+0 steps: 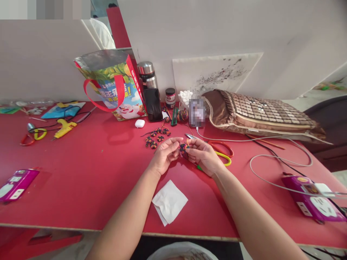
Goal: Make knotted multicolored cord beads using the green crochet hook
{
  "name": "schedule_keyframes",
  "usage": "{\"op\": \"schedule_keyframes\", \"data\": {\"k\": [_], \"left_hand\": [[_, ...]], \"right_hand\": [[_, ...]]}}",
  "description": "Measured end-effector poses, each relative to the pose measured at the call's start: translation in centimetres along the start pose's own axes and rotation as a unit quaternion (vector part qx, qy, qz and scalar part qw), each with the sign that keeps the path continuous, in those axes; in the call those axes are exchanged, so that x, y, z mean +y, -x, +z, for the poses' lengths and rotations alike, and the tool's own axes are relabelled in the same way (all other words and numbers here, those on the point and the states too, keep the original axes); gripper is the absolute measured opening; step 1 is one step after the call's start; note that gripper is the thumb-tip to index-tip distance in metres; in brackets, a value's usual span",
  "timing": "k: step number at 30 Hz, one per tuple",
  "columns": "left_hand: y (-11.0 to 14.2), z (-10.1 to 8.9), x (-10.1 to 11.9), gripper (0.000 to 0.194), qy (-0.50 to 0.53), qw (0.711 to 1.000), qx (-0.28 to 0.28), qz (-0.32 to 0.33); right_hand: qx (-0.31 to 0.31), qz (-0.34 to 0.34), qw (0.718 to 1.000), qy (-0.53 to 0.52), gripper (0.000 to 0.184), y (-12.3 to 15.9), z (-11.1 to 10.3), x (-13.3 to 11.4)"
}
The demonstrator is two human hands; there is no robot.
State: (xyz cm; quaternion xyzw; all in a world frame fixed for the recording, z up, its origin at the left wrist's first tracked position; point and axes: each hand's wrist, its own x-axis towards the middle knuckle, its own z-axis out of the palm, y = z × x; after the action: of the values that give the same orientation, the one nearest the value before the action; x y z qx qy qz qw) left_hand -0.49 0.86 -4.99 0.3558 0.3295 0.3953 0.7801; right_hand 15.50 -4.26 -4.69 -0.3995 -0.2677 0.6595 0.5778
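Right hand (204,156) is closed on the yarn piece (183,147) above a red table (89,180); whether the left hand (166,153) beside it grips too, I cannot tell. Tissue (170,203) lies nearer my camera; a bag (107,86) stands by the pale wall (162,32).

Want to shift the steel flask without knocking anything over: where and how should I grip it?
I'd close my fingers round the lid of the steel flask, coming from above. It stands upright with its round top exposed, while the black phone covers its lower front and the tote bag crowds its left.
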Motion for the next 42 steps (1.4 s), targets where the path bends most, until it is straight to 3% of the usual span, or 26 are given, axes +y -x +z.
{"op": "schedule_keyframes", "data": {"k": [3,7,13,17,20,27,33,39,42], "left_hand": [[0.1,0.0,0.3,0.049,-0.069,0.997,0.008,-0.024],[0.4,0.1,0.2,0.046,-0.103,0.992,-0.031,-0.060],[0.2,0.0,-0.2,0.038,0.009,0.997,-0.012,-0.077],[-0.2,-0.3,-0.6,0.034,0.092,0.991,0.029,-0.094],[-0.3,-0.4,-0.8,0.032,0.122,0.988,0.027,-0.087],[0.1,-0.3,-0.4,0.035,0.097,0.991,-0.048,-0.076],[0.2,0.4,0.0,0.041,0.012,1.000,0.009,-0.028],[0.2,0.3,0.4,0.039,0.002,1.000,0.012,-0.017],[0.1,0.3,0.5,0.039,0.000,1.000,0.010,-0.014]], "right_hand": [[-0.010,0.013,1.000,0.016,0.046,0.1,-0.2,-0.3],[-0.020,0.045,0.998,0.030,0.050,0.3,-0.2,-0.5],[0.039,0.028,0.999,0.008,0.048,0.1,-0.2,-0.5],[0.027,0.035,0.998,0.054,0.043,0.2,-0.2,-0.2],[0.010,0.011,0.996,0.089,0.040,0.3,-0.1,0.2],[0.001,-0.021,0.995,0.101,0.035,0.3,-0.3,0.4],[0.017,-0.046,0.986,0.162,0.037,0.3,-0.4,0.3],[0.058,-0.128,0.952,0.272,0.030,0.4,-0.4,-0.1],[0.052,-0.135,0.956,0.255,0.029,0.5,-0.3,-0.5]]}}
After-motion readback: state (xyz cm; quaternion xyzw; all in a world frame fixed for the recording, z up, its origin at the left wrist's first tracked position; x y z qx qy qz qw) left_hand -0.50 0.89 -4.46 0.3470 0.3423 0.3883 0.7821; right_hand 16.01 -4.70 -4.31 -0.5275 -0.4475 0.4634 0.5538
